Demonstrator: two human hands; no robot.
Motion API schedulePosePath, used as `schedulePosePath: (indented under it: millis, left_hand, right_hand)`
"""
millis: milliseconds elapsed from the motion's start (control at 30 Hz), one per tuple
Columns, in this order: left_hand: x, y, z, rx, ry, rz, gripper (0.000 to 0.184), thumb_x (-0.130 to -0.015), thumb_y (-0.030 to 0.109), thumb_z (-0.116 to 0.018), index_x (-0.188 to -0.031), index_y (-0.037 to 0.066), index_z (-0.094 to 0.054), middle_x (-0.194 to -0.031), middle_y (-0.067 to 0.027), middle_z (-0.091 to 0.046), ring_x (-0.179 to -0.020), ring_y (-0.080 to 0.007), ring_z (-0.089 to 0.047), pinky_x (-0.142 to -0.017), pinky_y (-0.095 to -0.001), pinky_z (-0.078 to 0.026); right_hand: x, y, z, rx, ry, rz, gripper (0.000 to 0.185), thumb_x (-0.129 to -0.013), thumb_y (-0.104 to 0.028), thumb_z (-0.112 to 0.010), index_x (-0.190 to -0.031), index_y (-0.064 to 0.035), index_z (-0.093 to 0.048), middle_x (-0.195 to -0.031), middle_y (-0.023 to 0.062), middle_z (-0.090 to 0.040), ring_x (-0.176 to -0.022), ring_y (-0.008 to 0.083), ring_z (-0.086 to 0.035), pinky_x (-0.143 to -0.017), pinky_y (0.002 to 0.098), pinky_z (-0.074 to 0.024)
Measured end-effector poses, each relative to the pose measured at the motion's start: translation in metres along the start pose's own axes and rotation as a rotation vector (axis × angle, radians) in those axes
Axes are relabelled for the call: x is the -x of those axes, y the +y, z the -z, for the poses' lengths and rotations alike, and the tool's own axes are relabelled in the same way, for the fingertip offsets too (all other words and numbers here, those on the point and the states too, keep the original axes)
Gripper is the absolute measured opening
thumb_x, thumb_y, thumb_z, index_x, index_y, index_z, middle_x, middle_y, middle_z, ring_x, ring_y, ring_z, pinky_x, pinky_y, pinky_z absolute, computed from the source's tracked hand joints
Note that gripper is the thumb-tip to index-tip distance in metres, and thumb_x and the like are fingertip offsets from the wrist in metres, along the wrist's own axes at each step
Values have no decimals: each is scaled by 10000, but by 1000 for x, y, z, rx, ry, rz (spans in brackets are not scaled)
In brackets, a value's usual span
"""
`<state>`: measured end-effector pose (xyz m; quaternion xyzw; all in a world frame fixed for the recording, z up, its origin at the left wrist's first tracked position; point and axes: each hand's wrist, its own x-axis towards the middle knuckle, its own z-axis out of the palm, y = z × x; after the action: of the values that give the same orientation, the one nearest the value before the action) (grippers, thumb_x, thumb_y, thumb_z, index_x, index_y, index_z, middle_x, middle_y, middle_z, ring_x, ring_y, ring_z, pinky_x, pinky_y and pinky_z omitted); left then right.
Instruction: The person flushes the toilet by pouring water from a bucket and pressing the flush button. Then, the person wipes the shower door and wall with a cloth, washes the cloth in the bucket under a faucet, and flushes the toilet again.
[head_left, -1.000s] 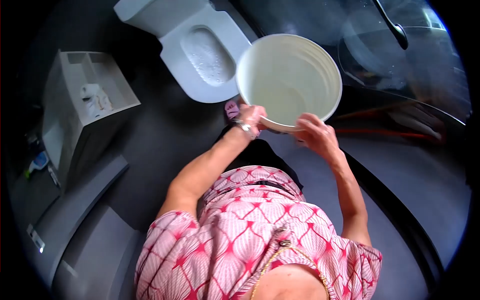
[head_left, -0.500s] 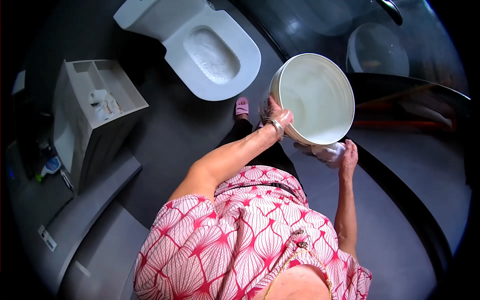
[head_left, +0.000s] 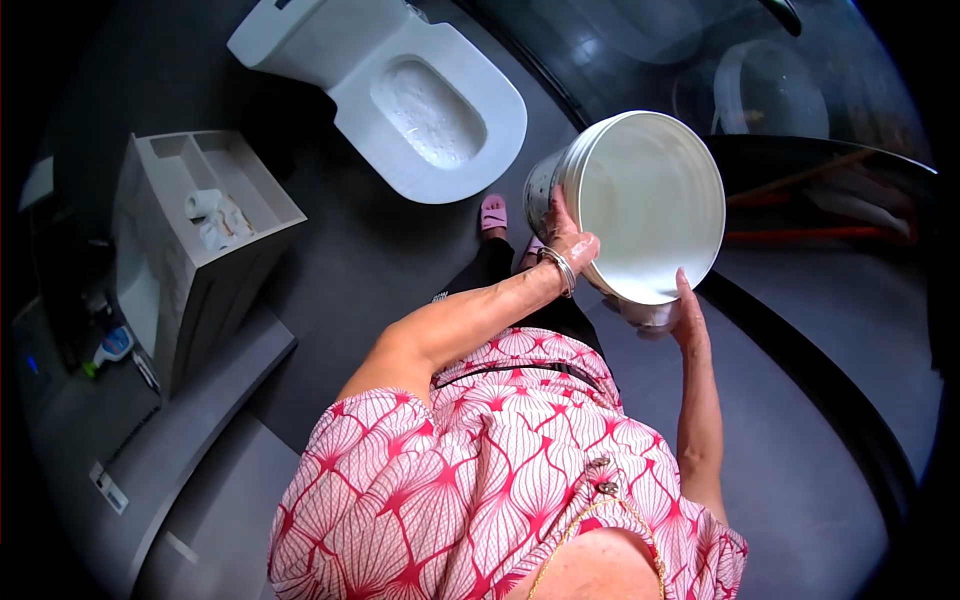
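Left hand (head_left: pixel 573 243) gripping tilted bucket (head_left: pixel 563 162) at 8 o'clock, right hand (head_left: pixel 689 318) holding it at 5 o'clock; toilet (head_left: pixel 500 125) standing at 10 o'clock.

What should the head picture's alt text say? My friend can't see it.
A bare left hand and right hand hold a tilted round white plastic bucket near a white toilet. Farther left, a pale grey divided box holds a white paper roll.

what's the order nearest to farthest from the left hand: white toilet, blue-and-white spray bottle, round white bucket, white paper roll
1. Round white bucket, touching the left hand
2. White toilet, ahead and to the left
3. White paper roll, farther left
4. Blue-and-white spray bottle, at the far left
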<state>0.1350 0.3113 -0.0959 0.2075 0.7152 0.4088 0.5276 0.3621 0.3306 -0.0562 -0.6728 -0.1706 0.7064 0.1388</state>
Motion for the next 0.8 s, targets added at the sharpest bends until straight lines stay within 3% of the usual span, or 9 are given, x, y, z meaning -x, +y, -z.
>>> schedulePosePath:
  millis: [133,200,267,400,433,467,567,667,800]
  left_hand:
    - [7,26,4,194,-68,95,943,-538,-49,-527,-1325,133,-39,-1198,-118,-326,-1064,-253,-387,-848,-317,-393]
    - [-5,-6,-1,206,-19,61,914,-521,-92,-492,-1307,158,-96,-1151,-105,-355,-1020,-233,-413,-766,-283,-441]
    - [8,10,3,404,-27,127,811,-510,-126,-438,-1236,146,-199,-1045,-73,-396,-948,-207,-441,-579,-267,-477]
    - [15,1,10,447,-49,253,744,-496,-128,-414,-1169,159,-277,-958,-76,-418,-854,-232,-498,-484,-298,-494]
    - [15,-4,15,429,-85,259,731,-547,-109,-474,-1190,166,-263,-1032,-104,-424,-921,-262,-495,-585,-341,-513]
    - [15,-9,17,425,-85,261,731,-547,-109,-474,-1190,166,-263,-1032,-104,-424,-921,-262,-495,-585,-341,-513]
    - [13,-1,32,193,-248,451,692,-699,189,-639,-1251,128,-226,-1217,-140,-354,-1083,-307,-383,-741,-437,-455]
    - [10,0,45,25,-201,571,732,-717,273,-627,-1289,95,-207,-1203,-132,-376,-1108,-303,-348,-727,-419,-452]
    - [-5,-40,94,157,-172,559,420,-781,232,-558,-1143,72,-420,-926,-84,-532,-779,-199,-544,-621,-350,-495]
  right_hand:
    - [-6,4,6,-92,-41,57,675,-753,-461,-527,-1203,21,-384,-1169,179,-458,-1067,272,-447,-886,372,-357]
    - [-10,3,12,-25,-102,163,626,-738,-391,-550,-1172,36,-402,-1111,168,-494,-1028,256,-470,-867,356,-371]
    - [1,-7,6,-1,-69,170,620,-722,-362,-554,-1154,56,-404,-1067,162,-514,-990,248,-485,-847,340,-378]
    - [18,-13,0,197,44,221,679,-682,-402,-565,-1165,48,-401,-1078,173,-500,-972,263,-485,-834,346,-371]
    - [11,-9,5,236,59,204,692,-669,-409,-566,-1179,27,-398,-1087,175,-493,-972,271,-482,-831,361,-373]
    - [14,-9,6,232,59,201,692,-669,-409,-566,-1179,27,-398,-1087,175,-493,-972,271,-482,-831,361,-373]
    - [12,-11,3,249,129,177,596,-674,-341,-558,-1134,24,-453,-1062,160,-519,-936,244,-506,-806,329,-390]
    - [4,-3,17,280,141,107,675,-648,-394,-575,-1166,11,-423,-1099,178,-490,-948,268,-493,-807,363,-388]
    - [-6,9,39,375,140,100,545,-701,-391,-524,-1041,34,-513,-966,163,-559,-825,246,-518,-743,324,-398]
